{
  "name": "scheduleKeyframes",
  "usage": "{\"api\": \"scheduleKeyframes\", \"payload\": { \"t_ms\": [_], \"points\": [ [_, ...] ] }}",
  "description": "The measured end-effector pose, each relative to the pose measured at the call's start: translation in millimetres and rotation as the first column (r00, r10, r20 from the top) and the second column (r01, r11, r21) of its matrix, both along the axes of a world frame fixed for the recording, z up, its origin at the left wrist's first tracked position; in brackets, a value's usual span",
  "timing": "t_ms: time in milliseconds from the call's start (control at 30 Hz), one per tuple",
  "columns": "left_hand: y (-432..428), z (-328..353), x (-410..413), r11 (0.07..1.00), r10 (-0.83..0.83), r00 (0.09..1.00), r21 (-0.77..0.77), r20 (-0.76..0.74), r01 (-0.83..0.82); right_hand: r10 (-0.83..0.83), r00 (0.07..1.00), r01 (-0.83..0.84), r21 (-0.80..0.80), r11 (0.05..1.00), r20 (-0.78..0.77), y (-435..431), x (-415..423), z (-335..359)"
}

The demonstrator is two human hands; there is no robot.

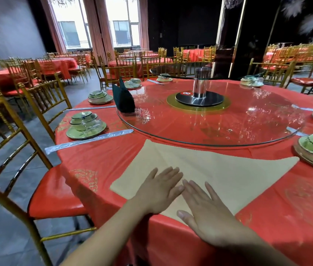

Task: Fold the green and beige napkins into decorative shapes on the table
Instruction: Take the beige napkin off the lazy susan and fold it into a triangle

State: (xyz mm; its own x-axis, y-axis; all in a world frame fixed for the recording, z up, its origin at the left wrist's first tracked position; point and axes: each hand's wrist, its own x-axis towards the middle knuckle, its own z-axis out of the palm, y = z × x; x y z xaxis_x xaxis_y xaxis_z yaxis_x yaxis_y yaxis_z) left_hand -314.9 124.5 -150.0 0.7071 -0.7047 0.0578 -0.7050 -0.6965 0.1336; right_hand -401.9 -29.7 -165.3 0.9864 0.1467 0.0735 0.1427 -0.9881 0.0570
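Resting flat on beige napkin (228,169): left hand (159,191) and right hand (209,217), fingers straight, grasping nothing, fingertips nearly touching. Napkin lies spread on table (98,162) at its near edge. Green napkin (123,98) stands folded, upright, on turntable (219,129), left rim.

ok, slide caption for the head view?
Left hand and right hand press flat on the beige napkin spread on the red table; a folded green napkin stands on the glass turntable.
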Motion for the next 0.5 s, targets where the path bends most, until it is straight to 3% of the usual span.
{"api": "scheduleKeyframes", "payload": {
  "t_ms": [333,467,500],
  "points": [
    [2,-1,0,0.997,0.023,1.000,0.077,-0.012,-0.022,0.026,0.973,-0.004,-0.096,0.995,0.231,-23,-16,-16],
    [2,-2,1,0.996,0.022,1.000,0.084,-0.009,-0.021,-0.092,0.976,0.107,-0.067,0.992,0.199,-59,-42,-13],
    [2,-3,1,0.997,0.020,1.000,0.077,-0.009,-0.020,-0.146,0.973,0.143,0.027,0.989,0.182,-68,-47,-5]
  ]
}}
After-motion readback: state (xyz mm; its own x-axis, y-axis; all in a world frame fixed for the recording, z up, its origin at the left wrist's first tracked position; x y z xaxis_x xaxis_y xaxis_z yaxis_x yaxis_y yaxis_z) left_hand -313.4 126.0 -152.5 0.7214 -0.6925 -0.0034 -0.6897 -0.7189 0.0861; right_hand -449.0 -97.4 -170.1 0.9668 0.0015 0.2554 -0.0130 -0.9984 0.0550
